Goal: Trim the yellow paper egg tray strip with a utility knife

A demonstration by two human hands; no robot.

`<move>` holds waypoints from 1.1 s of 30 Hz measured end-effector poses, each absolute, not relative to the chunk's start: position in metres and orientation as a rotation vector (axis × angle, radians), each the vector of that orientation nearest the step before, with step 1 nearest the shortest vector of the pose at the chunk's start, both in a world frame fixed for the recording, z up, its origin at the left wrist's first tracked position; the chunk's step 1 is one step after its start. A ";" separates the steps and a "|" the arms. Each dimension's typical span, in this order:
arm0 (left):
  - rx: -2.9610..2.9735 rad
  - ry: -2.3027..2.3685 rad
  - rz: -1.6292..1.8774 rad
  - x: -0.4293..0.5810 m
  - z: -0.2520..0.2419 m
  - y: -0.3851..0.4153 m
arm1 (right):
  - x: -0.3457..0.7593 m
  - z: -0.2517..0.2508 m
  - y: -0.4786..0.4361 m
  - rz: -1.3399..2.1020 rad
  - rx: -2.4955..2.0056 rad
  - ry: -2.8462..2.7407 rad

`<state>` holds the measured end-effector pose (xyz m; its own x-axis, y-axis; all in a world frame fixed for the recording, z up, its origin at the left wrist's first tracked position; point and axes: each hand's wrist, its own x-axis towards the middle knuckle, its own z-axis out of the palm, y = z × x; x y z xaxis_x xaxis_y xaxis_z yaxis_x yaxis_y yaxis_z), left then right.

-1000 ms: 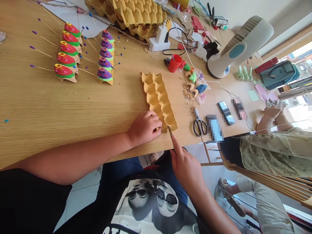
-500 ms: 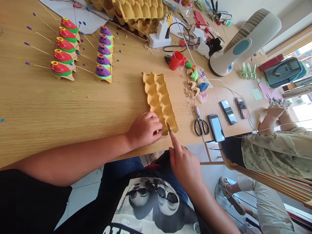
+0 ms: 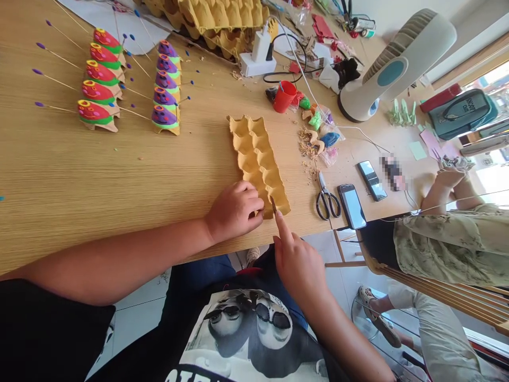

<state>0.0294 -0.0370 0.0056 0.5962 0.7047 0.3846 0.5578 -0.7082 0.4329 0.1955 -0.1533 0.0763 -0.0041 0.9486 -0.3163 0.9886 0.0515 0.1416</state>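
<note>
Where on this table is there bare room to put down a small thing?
A wide bare patch lies between the purple figures, the yellow egg carton and the left forearm, with a few crumbs. Crowding begins right of the carton: red cup, scissors, phones.

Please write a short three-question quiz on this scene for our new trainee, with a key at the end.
1. True or false: the left hand touches the yellow egg-carton strip.
2. Choose one: the thin tool is held by (a) the left hand, (b) the right hand.
3. Count: how many red-and-green painted pieces stand in their row?

Key: 1. True. 2. b. 3. Five.
</note>
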 end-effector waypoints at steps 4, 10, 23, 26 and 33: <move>2.552 1.016 0.796 0.030 0.004 -0.038 | 0.199 0.079 -0.161 -0.216 1.944 2.048; 2.558 1.034 0.805 0.030 0.003 -0.039 | 0.196 0.077 -0.162 -0.174 1.952 2.012; 2.541 1.032 0.801 0.030 0.003 -0.039 | 0.202 0.069 -0.171 -0.237 2.014 2.058; 2.547 1.024 0.799 0.030 0.003 -0.038 | 0.202 0.069 -0.173 -0.232 2.003 2.074; 2.553 1.029 0.807 0.030 0.003 -0.039 | 0.198 0.075 -0.164 -0.227 1.994 2.014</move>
